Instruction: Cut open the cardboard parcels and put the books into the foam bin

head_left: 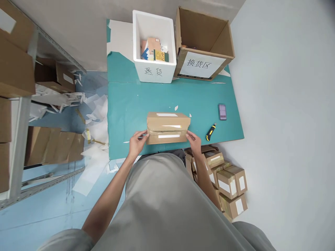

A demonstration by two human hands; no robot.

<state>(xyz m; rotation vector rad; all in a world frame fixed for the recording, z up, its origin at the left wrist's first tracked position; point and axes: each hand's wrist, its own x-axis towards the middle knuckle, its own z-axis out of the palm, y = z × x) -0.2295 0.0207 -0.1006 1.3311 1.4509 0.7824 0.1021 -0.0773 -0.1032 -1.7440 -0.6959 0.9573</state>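
Note:
A brown cardboard box (169, 120) with white labels and a taped seam rests on the green table (125, 104), close to its front edge. My left hand (137, 142) grips the box's left end between thumb and fingers. At the opposite end, my right hand (194, 142) pinches the right edge in the same way. To the right of the box lie a black and yellow utility knife (210, 132) and, farther back, a phone (222, 112) with a lit screen.
At the table's back stand a white foam box (154, 72) holding several books and an open carton (206, 64) with a handwritten sign. Taped parcels (227, 183) are piled below at right. Shelving (22, 139) with cartons stands left, beside scattered paper (90, 167) on the floor.

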